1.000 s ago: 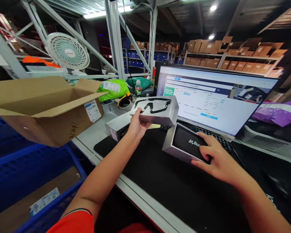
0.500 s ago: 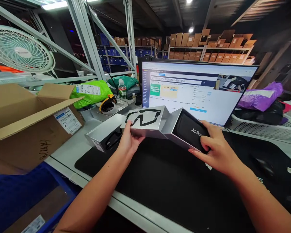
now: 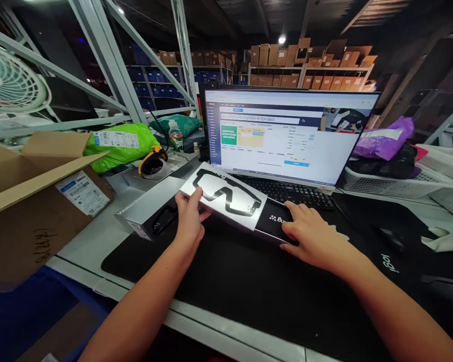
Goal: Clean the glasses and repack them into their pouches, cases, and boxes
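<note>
A silver-white box sleeve (image 3: 224, 196) printed with black goggle-like eyewear is gripped at its left end by my left hand (image 3: 191, 216), thumb on top. Out of the sleeve's right end juts an inner box tray (image 3: 266, 236) carrying a black case (image 3: 270, 215) with a white logo. My right hand (image 3: 313, 234) grasps the tray and case at their outer end, fingers curled over the top. Part of the tray is hidden inside the sleeve. Just left of my left hand, a similar silver box (image 3: 143, 213) rests on the desk.
Behind my hands stand a monitor (image 3: 272, 141) and a keyboard (image 3: 298, 193). An open cardboard box (image 3: 49, 211) is at left, near a green parcel (image 3: 117, 141). A white basket (image 3: 385, 183) with a purple parcel stands at right. A black desk mat (image 3: 249, 291) lies beneath.
The tray with the black case, previously angled at the sleeve's mouth, now lines up with the sleeve and sits partly inside it. My right hand has moved closer to my left. The view has shifted right.
</note>
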A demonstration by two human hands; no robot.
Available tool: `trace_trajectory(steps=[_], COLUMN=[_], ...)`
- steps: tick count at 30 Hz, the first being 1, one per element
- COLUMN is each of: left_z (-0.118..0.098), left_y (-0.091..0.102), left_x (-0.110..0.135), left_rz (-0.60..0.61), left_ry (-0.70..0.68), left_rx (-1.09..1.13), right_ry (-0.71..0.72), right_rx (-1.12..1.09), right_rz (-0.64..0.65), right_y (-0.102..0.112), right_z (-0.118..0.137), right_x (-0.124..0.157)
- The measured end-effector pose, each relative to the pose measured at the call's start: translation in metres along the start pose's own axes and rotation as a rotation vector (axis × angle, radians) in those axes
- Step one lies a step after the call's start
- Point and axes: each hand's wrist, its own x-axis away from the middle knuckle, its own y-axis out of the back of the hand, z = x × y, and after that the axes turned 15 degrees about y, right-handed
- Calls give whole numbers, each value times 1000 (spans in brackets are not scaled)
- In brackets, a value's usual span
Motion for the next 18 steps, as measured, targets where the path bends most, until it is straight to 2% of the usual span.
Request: trace_trajectory(steps=[3,7,12,13,15,18], left_z=[10,25,28,26,23,20], left_y=[-4,-11,-13,-13,-13,-14], left_x=[4,15,20,18,16,16], left_rz=[14,78,91,97,115,133], left_ry=[21,98,193,229,302,368], left_rx=[-18,-30,19,28,43,65], right_ry=[2,-43,-119,-143,-261,-510], right_rx=[-22,-116,-190,-199,-270,-573], right_rz=[-17,-174,-420,-491,-712,-1040], right_y=[-8,-19,-4,0,6,0], right_z=[0,5,6,2,-8,-22], right_x=[-6,-12,-5,-2,2,1])
